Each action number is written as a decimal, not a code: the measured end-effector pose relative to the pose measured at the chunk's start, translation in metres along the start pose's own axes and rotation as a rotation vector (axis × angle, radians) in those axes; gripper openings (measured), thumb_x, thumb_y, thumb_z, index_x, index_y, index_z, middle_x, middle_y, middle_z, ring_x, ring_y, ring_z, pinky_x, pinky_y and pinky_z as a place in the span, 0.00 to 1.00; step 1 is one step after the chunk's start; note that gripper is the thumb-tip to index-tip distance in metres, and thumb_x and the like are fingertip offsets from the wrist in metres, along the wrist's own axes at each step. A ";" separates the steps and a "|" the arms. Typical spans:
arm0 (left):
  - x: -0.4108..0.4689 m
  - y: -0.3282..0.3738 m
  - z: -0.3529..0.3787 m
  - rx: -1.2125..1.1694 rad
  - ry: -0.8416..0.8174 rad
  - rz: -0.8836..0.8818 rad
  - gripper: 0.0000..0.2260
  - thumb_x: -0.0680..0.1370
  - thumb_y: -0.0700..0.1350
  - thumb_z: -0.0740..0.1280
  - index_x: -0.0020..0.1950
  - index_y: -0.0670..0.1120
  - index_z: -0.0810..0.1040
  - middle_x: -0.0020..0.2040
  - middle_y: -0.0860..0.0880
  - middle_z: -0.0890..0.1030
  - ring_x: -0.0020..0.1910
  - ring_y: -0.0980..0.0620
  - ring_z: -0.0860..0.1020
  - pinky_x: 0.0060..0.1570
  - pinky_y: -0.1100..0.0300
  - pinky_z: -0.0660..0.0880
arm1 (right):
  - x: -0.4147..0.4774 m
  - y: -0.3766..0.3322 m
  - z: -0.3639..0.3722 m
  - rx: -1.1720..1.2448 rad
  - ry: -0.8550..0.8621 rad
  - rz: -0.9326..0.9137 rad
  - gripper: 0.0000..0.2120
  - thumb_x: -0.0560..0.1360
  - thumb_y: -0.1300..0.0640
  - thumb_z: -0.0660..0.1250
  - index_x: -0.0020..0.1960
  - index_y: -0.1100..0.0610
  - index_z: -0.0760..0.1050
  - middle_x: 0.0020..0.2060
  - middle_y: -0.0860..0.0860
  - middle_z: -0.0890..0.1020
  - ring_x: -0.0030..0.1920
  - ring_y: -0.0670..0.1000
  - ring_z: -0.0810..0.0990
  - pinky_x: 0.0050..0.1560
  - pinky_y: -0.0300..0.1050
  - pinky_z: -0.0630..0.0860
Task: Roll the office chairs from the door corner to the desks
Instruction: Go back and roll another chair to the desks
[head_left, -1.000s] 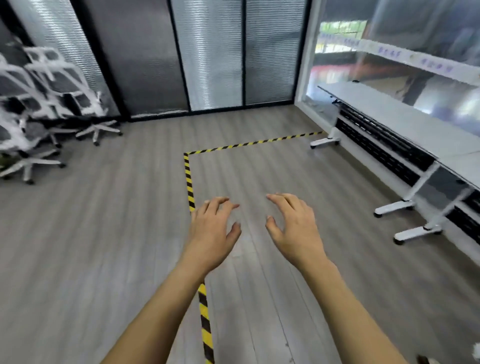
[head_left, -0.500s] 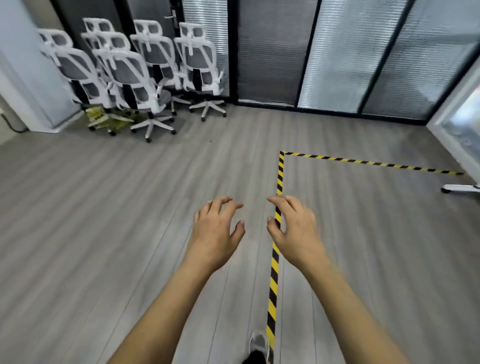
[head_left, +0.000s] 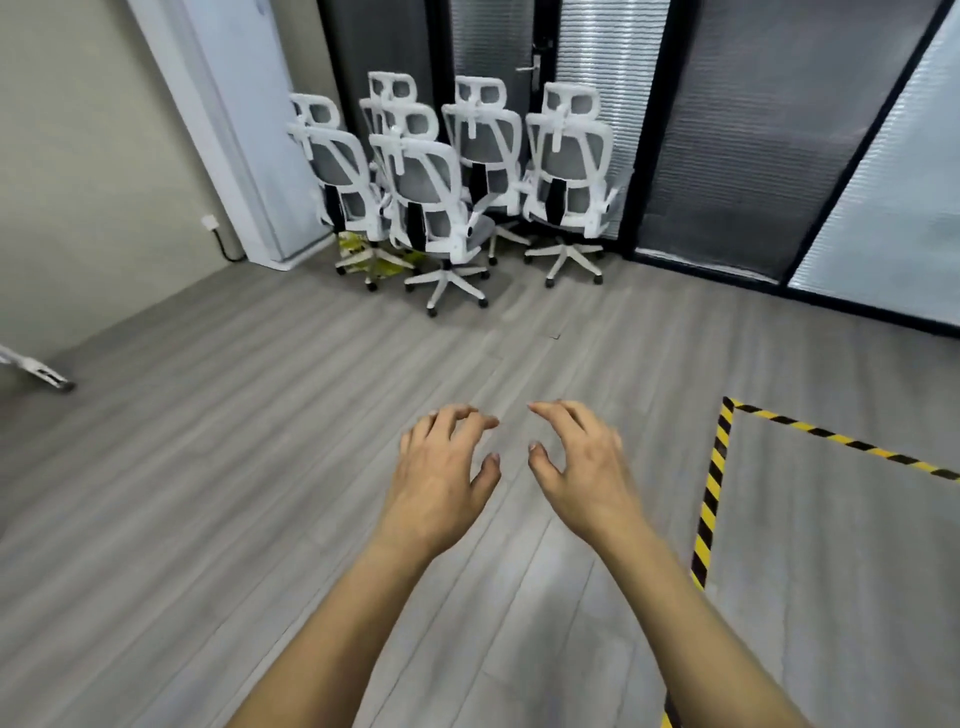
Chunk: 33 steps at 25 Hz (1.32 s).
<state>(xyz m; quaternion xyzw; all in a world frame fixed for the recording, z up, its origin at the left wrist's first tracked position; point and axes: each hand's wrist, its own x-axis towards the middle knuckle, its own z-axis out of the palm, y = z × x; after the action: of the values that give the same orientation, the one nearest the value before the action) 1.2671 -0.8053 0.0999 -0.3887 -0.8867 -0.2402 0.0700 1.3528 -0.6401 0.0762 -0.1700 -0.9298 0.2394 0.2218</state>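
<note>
Several white office chairs with grey mesh backs stand bunched in the far corner by the glass door (head_left: 540, 67). The nearest chair (head_left: 431, 208) faces away, its star base on the floor; another chair (head_left: 569, 171) stands to its right. My left hand (head_left: 441, 478) and my right hand (head_left: 582, 467) are held out low in front of me over bare floor, palms down, fingers spread and curled, holding nothing. Both hands are well short of the chairs. No desk is in view.
A white pillar (head_left: 244, 130) stands left of the chairs. Yellow-black hazard tape (head_left: 714, 483) marks a floor corner at right. A white wheeled leg (head_left: 36, 369) pokes in at the left edge. Something yellow (head_left: 363, 249) lies under the chair bases. Dark blinds line the far wall.
My view has swung left: the desks have gone out of sight and the chairs have come to the upper middle, larger. My hands keep the same spread pose.
</note>
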 end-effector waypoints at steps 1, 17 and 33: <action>0.025 -0.021 0.000 0.008 0.020 -0.027 0.16 0.79 0.54 0.62 0.66 0.55 0.72 0.65 0.55 0.72 0.63 0.52 0.69 0.62 0.54 0.66 | 0.034 -0.002 0.015 0.008 -0.013 -0.029 0.20 0.78 0.49 0.63 0.70 0.45 0.70 0.63 0.43 0.74 0.64 0.47 0.73 0.68 0.47 0.66; 0.502 -0.361 0.024 0.013 0.090 -0.069 0.15 0.79 0.53 0.63 0.66 0.55 0.73 0.63 0.53 0.72 0.63 0.50 0.68 0.62 0.54 0.65 | 0.577 -0.007 0.245 0.046 -0.001 -0.097 0.20 0.77 0.51 0.64 0.69 0.46 0.71 0.61 0.42 0.74 0.61 0.47 0.73 0.63 0.44 0.64; 0.984 -0.665 0.103 0.039 0.060 -0.181 0.12 0.79 0.52 0.63 0.63 0.56 0.74 0.65 0.54 0.71 0.65 0.51 0.67 0.61 0.53 0.65 | 1.130 0.058 0.464 0.073 -0.039 -0.116 0.18 0.76 0.50 0.64 0.66 0.47 0.74 0.61 0.44 0.74 0.61 0.49 0.74 0.63 0.51 0.70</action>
<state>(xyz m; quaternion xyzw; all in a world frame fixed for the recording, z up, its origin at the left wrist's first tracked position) 0.1156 -0.4978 0.0690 -0.2983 -0.9202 -0.2397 0.0821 0.1820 -0.2864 0.0546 -0.1030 -0.9329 0.2632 0.2234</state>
